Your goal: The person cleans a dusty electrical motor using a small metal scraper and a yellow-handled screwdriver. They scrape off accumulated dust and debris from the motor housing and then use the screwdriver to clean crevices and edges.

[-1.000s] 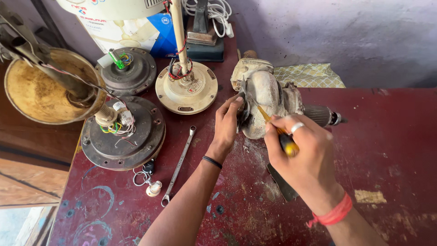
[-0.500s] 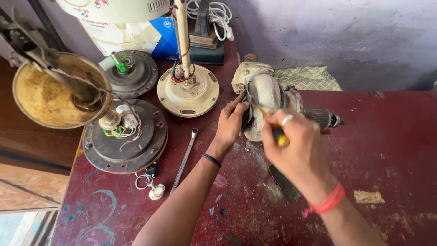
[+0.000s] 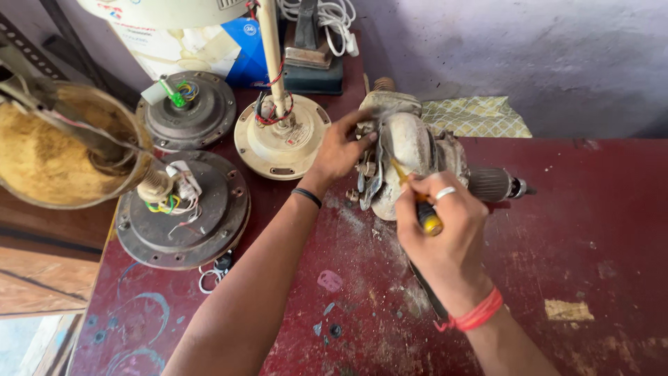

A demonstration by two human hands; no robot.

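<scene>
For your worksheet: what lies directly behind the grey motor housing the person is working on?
Behind the motor housing a yellow patterned cloth lies against the wall. Whatever sits beneath the housing is covered.

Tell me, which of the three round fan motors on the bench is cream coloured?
The middle one, the cream motor with the upright rod, nearest the left hand; both dark motors are grey.

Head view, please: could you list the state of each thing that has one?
Grey motor: on its side on the red table.
Screwdriver: tip at the motor.
Left hand: gripping the motor.
Right hand: closed on the screwdriver.
Dark fan motor: wires exposed.
Cream fan motor: rod upright.
</scene>
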